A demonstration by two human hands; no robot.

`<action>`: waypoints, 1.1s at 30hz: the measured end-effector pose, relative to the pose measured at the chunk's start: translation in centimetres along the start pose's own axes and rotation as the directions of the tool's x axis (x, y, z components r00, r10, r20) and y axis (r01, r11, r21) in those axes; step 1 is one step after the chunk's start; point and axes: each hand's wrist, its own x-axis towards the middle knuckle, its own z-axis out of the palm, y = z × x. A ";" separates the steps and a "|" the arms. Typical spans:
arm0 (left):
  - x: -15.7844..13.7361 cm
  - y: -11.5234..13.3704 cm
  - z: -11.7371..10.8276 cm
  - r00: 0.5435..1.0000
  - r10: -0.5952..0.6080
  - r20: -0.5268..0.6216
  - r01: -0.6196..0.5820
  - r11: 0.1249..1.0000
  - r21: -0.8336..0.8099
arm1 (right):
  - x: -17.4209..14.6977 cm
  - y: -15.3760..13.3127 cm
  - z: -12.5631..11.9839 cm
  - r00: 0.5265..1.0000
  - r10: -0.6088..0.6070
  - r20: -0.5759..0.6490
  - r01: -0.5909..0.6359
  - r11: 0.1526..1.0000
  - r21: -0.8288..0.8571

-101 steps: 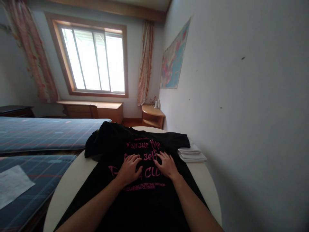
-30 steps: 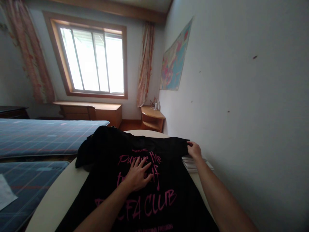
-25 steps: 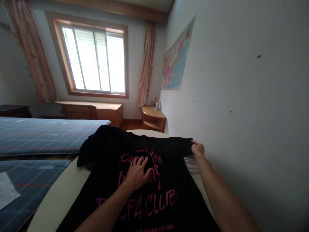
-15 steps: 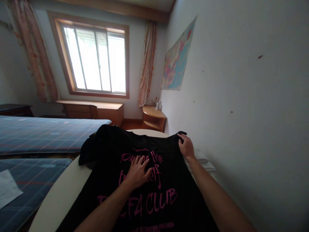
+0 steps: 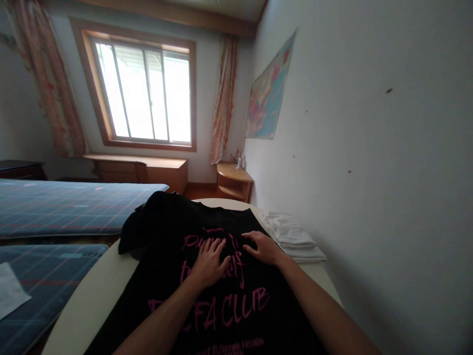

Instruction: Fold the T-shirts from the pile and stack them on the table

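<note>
A black T-shirt (image 5: 221, 217) with pink lettering lies spread across a round cream table (image 5: 88, 291), its neckline toward the far edge. My left hand (image 5: 209, 261) rests on the print near the shirt's middle, fingers spread and palm down. To its right, my right hand (image 5: 260, 246) lies over the shirt's right side, its fingertips pointing left and apart from the thumb. The shirt's right shoulder edge is turned inward near that hand, and the right sleeve is out of sight. At the far left the other sleeve (image 5: 129, 234) is bunched at the table's edge.
Folded white cloths (image 5: 295, 239) are stacked on the table's right, beside the wall (image 5: 388, 197). Blue plaid mattresses (image 5: 74, 202) lie to the left, with a white sheet (image 5: 11, 291) on the nearer one. A wooden corner shelf (image 5: 234, 172) stands beyond the table.
My right hand has moved left and nearer from the shirt's right shoulder, and the right sleeve has come inward with it. The white cloths are now uncovered. My left hand stays put.
</note>
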 end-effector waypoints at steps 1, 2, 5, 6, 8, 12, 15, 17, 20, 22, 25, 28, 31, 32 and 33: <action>0.0 0.1 -0.1 1.000 0.003 0.008 -0.003 1.000 0.005 | 0.2 0.1 0.1 1.000 0.011 0.004 -0.011 1.000 -0.005; -0.1 0.1 -0.2 1.000 0.004 0.016 -0.004 1.000 0.011 | 0.4 0.3 0.2 0.999 0.026 0.020 -0.025 1.000 -0.005; -0.2 0.4 -0.6 0.999 -0.001 0.037 0.000 1.000 0.028 | 1.4 1.1 0.7 0.991 0.125 0.053 -0.124 0.992 -0.021; -0.2 0.4 -0.7 0.999 -0.004 0.043 0.003 0.999 0.032 | 1.8 1.4 0.8 0.985 0.168 0.040 -0.166 0.985 -0.042; -0.3 0.5 -0.8 0.999 -0.009 0.051 0.007 0.999 0.034 | 2.7 2.1 1.2 0.968 0.251 -0.011 -0.251 0.964 -0.090; -0.4 0.6 -0.9 0.999 -0.005 0.044 0.003 1.000 0.030 | 4.1 3.5 1.9 0.916 0.391 -0.092 -0.401 0.905 -0.144; -0.4 0.6 -1.0 0.999 0.011 0.033 -0.012 1.000 0.025 | 4.9 4.4 2.4 0.862 0.491 -0.129 -0.507 0.847 -0.163; -0.4 0.5 -1.0 0.999 0.018 0.026 -0.018 1.000 0.020 | 5.5 4.8 2.7 0.834 0.535 -0.139 -0.552 0.816 -0.169; -0.4 0.5 -1.0 1.000 0.018 0.020 -0.019 1.000 0.013 | 6.5 5.3 2.9 0.806 0.574 -0.145 -0.592 0.787 -0.174; -0.4 0.5 -0.9 1.000 0.015 0.018 -0.016 1.000 0.007 | 7.1 5.5 2.9 0.790 0.592 -0.159 -0.612 0.772 -0.169; -0.3 0.5 -0.6 1.000 0.005 0.011 -0.005 1.000 -0.013 | 7.8 5.7 2.7 0.770 0.606 -0.199 -0.635 0.758 -0.151; 0.5 0.2 -0.8 0.999 -0.006 -0.036 0.005 1.000 -0.028 | 8.0 5.9 2.2 0.759 0.608 -0.232 -0.644 0.754 -0.130; 2.9 -0.6 -1.6 0.994 0.009 -0.111 -0.009 1.000 -0.003 | 7.8 6.0 2.0 0.752 0.612 -0.244 -0.650 0.751 -0.117; 3.9 -0.9 -2.0 0.993 0.012 -0.121 -0.010 1.000 0.016 | 7.6 5.9 2.0 0.752 0.613 -0.245 -0.650 0.752 -0.114; 5.0 -1.3 -2.3 0.994 0.007 -0.108 -0.003 0.999 0.037 | 7.5 5.8 2.1 0.753 0.612 -0.244 -0.648 0.753 -0.111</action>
